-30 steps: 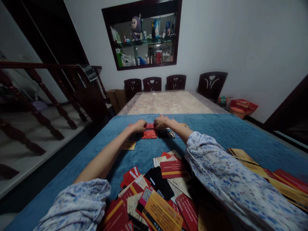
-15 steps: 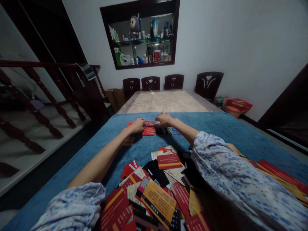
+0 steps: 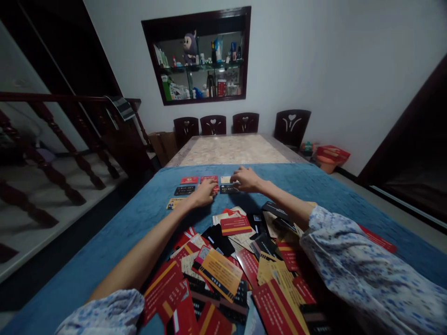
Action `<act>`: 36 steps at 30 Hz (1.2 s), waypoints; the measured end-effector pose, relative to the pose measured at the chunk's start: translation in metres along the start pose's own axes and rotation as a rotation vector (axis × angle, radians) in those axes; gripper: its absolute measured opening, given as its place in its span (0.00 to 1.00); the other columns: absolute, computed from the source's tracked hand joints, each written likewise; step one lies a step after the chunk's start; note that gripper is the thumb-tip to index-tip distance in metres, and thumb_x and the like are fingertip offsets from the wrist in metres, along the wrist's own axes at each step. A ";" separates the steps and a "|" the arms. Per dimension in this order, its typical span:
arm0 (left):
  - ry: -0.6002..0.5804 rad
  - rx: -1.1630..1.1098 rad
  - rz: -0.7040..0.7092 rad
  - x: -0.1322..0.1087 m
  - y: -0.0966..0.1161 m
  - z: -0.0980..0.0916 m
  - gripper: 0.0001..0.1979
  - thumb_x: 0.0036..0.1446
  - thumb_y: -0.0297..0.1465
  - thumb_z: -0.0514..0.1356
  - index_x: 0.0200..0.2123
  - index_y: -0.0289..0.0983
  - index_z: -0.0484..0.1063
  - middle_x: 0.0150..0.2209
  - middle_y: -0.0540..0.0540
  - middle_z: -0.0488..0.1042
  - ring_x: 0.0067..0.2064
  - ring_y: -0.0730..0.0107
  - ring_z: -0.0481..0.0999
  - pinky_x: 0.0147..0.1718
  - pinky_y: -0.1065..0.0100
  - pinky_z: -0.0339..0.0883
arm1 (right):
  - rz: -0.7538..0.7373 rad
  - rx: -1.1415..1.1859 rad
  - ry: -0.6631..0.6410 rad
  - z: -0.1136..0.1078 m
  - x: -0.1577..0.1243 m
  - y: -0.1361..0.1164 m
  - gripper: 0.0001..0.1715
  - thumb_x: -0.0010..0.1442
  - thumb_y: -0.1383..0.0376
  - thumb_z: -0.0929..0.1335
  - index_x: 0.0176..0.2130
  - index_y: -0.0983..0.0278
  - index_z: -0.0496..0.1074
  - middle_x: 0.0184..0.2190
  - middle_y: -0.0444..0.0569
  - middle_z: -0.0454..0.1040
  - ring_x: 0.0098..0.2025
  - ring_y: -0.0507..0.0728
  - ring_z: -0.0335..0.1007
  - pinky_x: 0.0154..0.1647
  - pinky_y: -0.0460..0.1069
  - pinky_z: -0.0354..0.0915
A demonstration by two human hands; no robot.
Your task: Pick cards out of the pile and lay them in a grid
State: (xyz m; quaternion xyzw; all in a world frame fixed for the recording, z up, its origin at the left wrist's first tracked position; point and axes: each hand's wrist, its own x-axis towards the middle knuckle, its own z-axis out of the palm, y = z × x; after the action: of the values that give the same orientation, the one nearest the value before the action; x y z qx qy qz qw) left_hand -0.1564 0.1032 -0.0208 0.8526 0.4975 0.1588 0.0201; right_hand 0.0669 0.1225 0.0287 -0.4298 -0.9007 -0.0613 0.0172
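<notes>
Railing [image 3: 52, 97] of dark red wood runs along the far left, with a striped cloth [image 3: 121, 108] draped over its end and a cardboard box [image 3: 163, 146] on the floor beyond. Next comes the table, its near part under a blue cloth [image 3: 139, 204], its pale far part [image 3: 230, 149] bare. At the left of the laid-out cards, 3 lie in a column: a gold card [image 3: 173, 204] nearest, just left of the wrist; a black card [image 3: 184, 190] beside the hand; a red card [image 3: 189, 180] farthest. The left hand [image 3: 205, 193] has its fingers bent down at a partly covered red-orange card [image 3: 215, 189]; whether it grips or only presses cannot be told. Another red card [image 3: 209, 178] lies just beyond those fingers. Nearer the person, a loose heap of cards [image 3: 221, 274], red, gold, black and cream, spreads between the forearms. To the right of the left hand lie a dark card [image 3: 227, 189] and, behind it, a cream card [image 3: 225, 179]. Both reach up to the right hand [image 3: 246, 179], which is loosely open, fingers curved; contact is unclear. Past the right sleeve lies 1 more red card [image 3: 379, 239]. Behind the table stand 4 dark chairs [image 3: 292, 125], the rightmost near an orange bin [image 3: 327, 164] with a red bag [image 3: 332, 152].
</notes>
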 end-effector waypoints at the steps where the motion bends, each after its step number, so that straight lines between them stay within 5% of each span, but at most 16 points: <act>1: -0.020 0.004 0.010 -0.002 0.006 0.000 0.19 0.56 0.24 0.57 0.51 0.37 0.71 0.56 0.39 0.69 0.58 0.56 0.66 0.58 0.55 0.62 | 0.006 0.002 0.003 0.000 -0.006 0.001 0.18 0.61 0.63 0.65 0.48 0.60 0.77 0.49 0.56 0.75 0.53 0.66 0.61 0.45 0.55 0.57; 17: -0.106 -0.011 0.167 -0.005 0.096 0.005 0.22 0.55 0.25 0.57 0.54 0.35 0.70 0.58 0.37 0.66 0.59 0.53 0.63 0.58 0.50 0.61 | 0.152 0.015 0.002 0.004 -0.096 0.025 0.14 0.61 0.63 0.65 0.45 0.59 0.77 0.48 0.53 0.77 0.51 0.64 0.64 0.46 0.55 0.57; 26: -0.222 -0.002 0.187 0.003 0.148 0.005 0.20 0.57 0.24 0.53 0.52 0.36 0.71 0.58 0.38 0.67 0.58 0.51 0.62 0.53 0.46 0.62 | 0.295 0.040 -0.190 0.001 -0.137 0.042 0.20 0.59 0.57 0.66 0.49 0.57 0.76 0.48 0.54 0.77 0.54 0.67 0.65 0.47 0.57 0.61; 30: -0.279 -0.024 0.184 0.012 0.161 0.014 0.22 0.56 0.23 0.53 0.53 0.38 0.70 0.59 0.40 0.68 0.59 0.51 0.61 0.54 0.47 0.62 | 0.284 0.069 -0.244 0.008 -0.146 0.045 0.20 0.56 0.54 0.67 0.47 0.56 0.77 0.47 0.54 0.77 0.54 0.69 0.65 0.46 0.59 0.62; 36: -0.289 -0.098 0.175 0.017 0.165 0.031 0.24 0.56 0.22 0.50 0.55 0.40 0.69 0.59 0.40 0.68 0.59 0.48 0.62 0.53 0.48 0.61 | 0.207 0.076 -0.150 0.025 -0.152 0.050 0.14 0.54 0.55 0.69 0.40 0.56 0.79 0.44 0.55 0.77 0.51 0.69 0.67 0.42 0.58 0.63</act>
State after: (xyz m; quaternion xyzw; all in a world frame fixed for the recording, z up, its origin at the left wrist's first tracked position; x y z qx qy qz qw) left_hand -0.0010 0.0386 -0.0141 0.9046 0.4049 0.0599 0.1187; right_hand 0.2021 0.0400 -0.0038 -0.5230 -0.8518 0.0071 -0.0276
